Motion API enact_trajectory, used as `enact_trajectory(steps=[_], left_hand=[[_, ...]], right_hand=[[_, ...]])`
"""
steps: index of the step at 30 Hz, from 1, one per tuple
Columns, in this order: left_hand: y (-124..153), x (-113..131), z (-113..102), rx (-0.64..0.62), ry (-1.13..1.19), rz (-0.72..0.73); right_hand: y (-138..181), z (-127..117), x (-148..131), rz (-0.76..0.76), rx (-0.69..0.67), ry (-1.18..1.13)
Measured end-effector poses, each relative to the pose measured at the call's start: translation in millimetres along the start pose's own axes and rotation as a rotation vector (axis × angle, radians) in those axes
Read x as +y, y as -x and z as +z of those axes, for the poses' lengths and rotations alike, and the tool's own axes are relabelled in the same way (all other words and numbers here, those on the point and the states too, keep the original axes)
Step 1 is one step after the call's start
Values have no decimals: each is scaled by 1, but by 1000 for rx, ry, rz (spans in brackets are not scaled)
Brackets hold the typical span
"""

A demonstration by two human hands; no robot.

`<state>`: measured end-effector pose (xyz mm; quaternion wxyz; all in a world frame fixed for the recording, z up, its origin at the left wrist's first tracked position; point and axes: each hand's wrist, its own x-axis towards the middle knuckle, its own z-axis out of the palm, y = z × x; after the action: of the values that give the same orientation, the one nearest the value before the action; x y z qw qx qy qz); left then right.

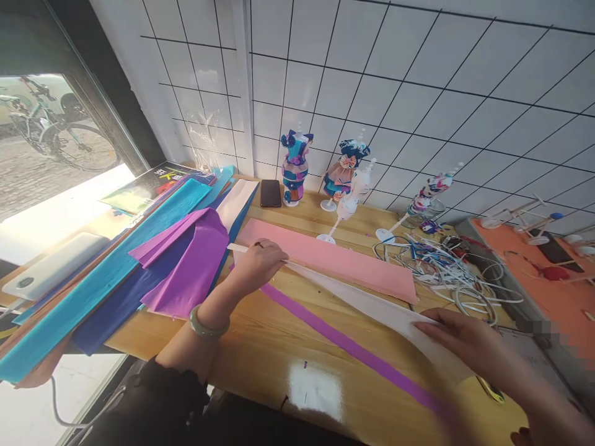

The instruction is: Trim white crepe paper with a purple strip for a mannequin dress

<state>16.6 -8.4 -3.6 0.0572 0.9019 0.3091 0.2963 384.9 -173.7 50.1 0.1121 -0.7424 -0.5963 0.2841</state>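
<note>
A long white paper strip (362,296) stretches between my two hands above the wooden table. My left hand (261,263), closed, grips its left end; a ring and a pale green bangle show on this arm. Toward the right end, my right hand (458,334) pinches the strip between thumb and fingers. Behind it lies a flat pink paper sheet (334,251). A purple paper strip (339,337) runs diagonally in front, from under my left hand to the lower right, where it blurs. What the left fingertips do underneath is partly hidden.
Folded purple paper (198,266) and a long turquoise roll (111,275) lie at left. A phone (270,193) and decorated mini dress forms (295,167) stand along the tiled wall. Tangled strips and cords (437,263) lie at right. A yellow-handled cutter (491,390) sits lower right.
</note>
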Motion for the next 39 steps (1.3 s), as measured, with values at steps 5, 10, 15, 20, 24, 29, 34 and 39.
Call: enact_trajectory(steps=[5,10,15,20,24,29,34,39], left_hand=[[8,-13,-16,-77,84,-193],[12,-27,-18,-130,163,-378],[11,-35,-8,-166,75,-454],[8,-36,6,-176,-34,-435],[10,-40,11,-180,-60,-411],[11,-43,9,-21,-147,-316],[6,-25,8,91,-25,-183],[1,14,17,-156,203,-73]], right_hand=[[5,-11,25,156,-160,-276],[-5,-4,51,207,-129,-358],[-19,6,62,58,87,-108],[-27,18,83,-48,163,79],[-23,28,92,-126,348,283],[2,52,50,-298,383,239],[25,81,0,-184,2,114],[29,88,-10,-117,-130,67]])
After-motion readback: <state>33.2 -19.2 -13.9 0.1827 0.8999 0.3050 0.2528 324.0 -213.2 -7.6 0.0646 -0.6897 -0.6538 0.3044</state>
